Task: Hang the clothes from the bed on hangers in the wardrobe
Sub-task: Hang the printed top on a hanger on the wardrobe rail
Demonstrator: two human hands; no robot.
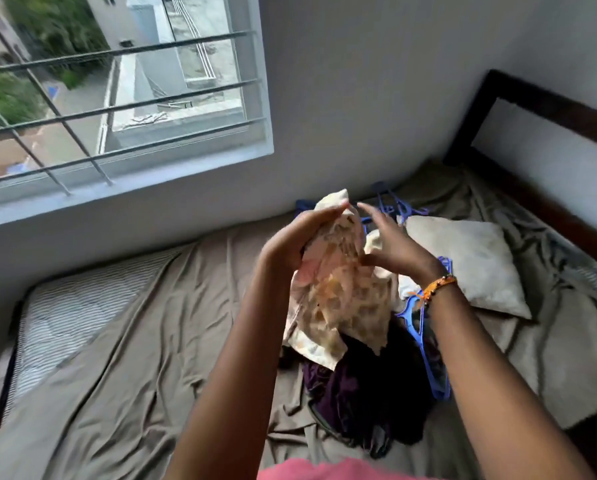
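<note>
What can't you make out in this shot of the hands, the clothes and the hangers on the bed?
- Head view: the printed cream garment, bunched between the left hand and right hand, hides its own shape.
- Blue hangers: their number is unclear, as the right forearm and the dark clothes cover them.
- Wardrobe: outside the frame.
- Right hand's grip: motion blur hides it.

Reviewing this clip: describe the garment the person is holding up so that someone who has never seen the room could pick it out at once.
Start at the bed under the barred window; above its clothes pile both hands are raised. Between the left hand and right hand hangs the cream garment with a yellow-brown print, the only piece lifted off the bed; the pile beneath is dark purple.
</note>
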